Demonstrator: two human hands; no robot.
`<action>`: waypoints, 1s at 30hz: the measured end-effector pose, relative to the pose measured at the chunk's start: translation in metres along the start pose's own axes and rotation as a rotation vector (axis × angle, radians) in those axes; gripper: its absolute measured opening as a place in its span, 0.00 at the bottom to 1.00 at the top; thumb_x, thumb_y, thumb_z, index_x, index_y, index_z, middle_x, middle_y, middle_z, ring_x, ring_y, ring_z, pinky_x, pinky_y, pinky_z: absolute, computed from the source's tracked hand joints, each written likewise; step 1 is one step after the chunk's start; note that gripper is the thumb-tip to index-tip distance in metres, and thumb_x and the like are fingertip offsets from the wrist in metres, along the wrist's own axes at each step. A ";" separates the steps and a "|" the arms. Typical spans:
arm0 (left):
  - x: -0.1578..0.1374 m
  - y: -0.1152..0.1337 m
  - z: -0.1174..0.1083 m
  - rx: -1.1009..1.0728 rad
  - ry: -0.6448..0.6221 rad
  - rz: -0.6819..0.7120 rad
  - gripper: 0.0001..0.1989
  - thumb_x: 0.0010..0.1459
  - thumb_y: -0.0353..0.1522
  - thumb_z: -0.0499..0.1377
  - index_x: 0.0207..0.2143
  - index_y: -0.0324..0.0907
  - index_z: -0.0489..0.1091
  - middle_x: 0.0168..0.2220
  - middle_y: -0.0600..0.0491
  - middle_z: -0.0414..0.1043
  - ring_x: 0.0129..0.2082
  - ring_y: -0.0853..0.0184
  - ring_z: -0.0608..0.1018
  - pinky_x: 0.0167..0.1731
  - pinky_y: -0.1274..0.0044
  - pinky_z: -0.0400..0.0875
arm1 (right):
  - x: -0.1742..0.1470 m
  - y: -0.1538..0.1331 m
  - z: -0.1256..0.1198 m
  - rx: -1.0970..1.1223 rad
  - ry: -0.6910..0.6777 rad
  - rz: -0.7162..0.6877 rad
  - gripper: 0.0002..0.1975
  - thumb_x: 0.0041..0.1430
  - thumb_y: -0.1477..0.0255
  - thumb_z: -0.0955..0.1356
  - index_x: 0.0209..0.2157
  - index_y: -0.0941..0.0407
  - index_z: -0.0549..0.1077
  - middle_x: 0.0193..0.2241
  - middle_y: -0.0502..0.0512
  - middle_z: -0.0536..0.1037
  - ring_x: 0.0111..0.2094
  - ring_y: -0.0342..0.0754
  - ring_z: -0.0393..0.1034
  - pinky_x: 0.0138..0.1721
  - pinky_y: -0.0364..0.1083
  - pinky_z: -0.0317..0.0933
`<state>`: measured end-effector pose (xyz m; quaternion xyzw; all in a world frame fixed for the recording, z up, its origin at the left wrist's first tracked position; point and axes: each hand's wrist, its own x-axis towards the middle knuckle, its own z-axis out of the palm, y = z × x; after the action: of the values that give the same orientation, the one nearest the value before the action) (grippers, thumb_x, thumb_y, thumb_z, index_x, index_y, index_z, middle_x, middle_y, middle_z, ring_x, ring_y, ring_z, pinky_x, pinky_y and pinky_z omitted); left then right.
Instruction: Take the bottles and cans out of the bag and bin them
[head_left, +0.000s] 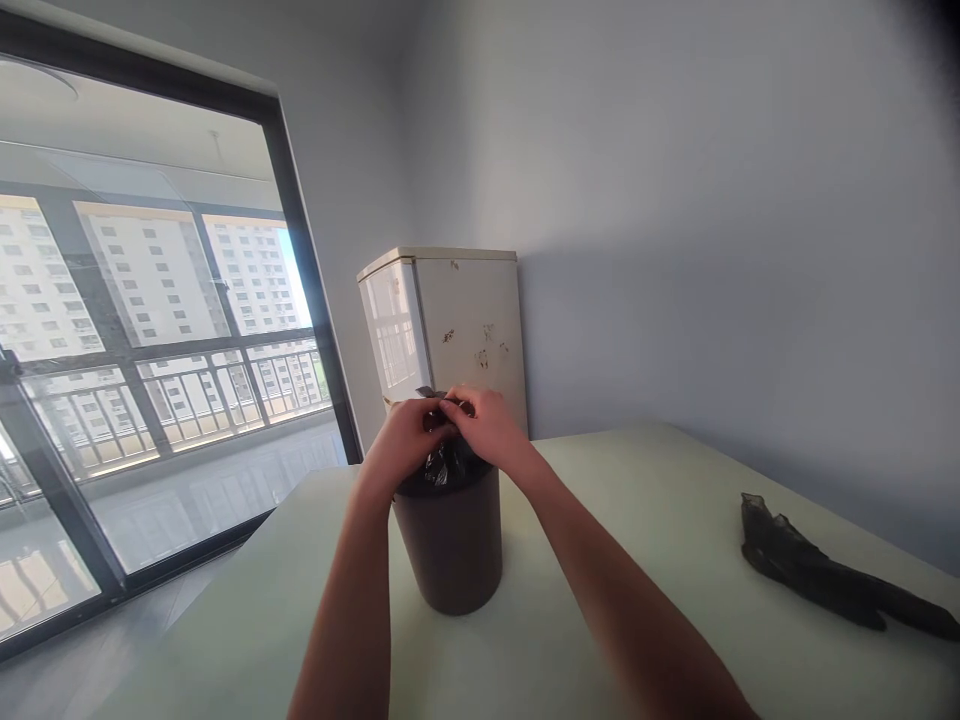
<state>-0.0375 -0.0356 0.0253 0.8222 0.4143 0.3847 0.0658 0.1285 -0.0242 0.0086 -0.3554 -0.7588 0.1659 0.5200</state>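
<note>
A dark brown trash can (450,545) stands upright on the pale green table. Gathered up out of its mouth is a black garbage bag (446,466), its crinkled plastic rising between my hands. My left hand (409,435) is closed on the bag's top from the left. From the right, my right hand (482,422) pinches the same bunched plastic, and the fingertips of both hands meet. A small end of the bag sticks up above the fingers. How the plastic is folded or twisted between the fingers is partly hidden.
Flattened black plastic, probably more bags, (814,570) lies on the table (622,520) at the right. Behind the table stands a white refrigerator (472,320) with worn spots. A sliding glass door (300,250) is at the left, and a bare wall runs along the right.
</note>
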 end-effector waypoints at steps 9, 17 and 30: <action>0.005 -0.007 0.002 -0.167 0.283 -0.076 0.11 0.61 0.36 0.60 0.36 0.43 0.83 0.29 0.52 0.81 0.32 0.62 0.82 0.38 0.72 0.73 | -0.003 0.009 0.003 -0.173 -0.087 0.041 0.23 0.55 0.65 0.74 0.51 0.52 0.71 0.39 0.53 0.75 0.37 0.49 0.69 0.38 0.46 0.63; 0.002 0.013 0.005 -0.356 0.270 0.036 0.13 0.64 0.40 0.60 0.42 0.42 0.80 0.42 0.48 0.82 0.38 0.62 0.83 0.43 0.70 0.77 | 0.005 0.017 0.014 -0.207 -0.105 0.003 0.03 0.63 0.73 0.69 0.35 0.54 0.77 0.36 0.56 0.82 0.39 0.51 0.75 0.40 0.45 0.62; 0.009 -0.030 0.008 -0.157 0.345 -0.245 0.23 0.72 0.49 0.43 0.56 0.47 0.66 0.46 0.45 0.78 0.44 0.58 0.81 0.46 0.66 0.71 | 0.002 0.012 0.010 -0.353 -0.003 -0.020 0.06 0.66 0.70 0.68 0.37 0.56 0.76 0.36 0.58 0.81 0.39 0.52 0.75 0.37 0.46 0.60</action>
<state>-0.0476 -0.0078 0.0125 0.6803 0.4847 0.5398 0.1041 0.1232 -0.0129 -0.0015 -0.4336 -0.7802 0.0253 0.4501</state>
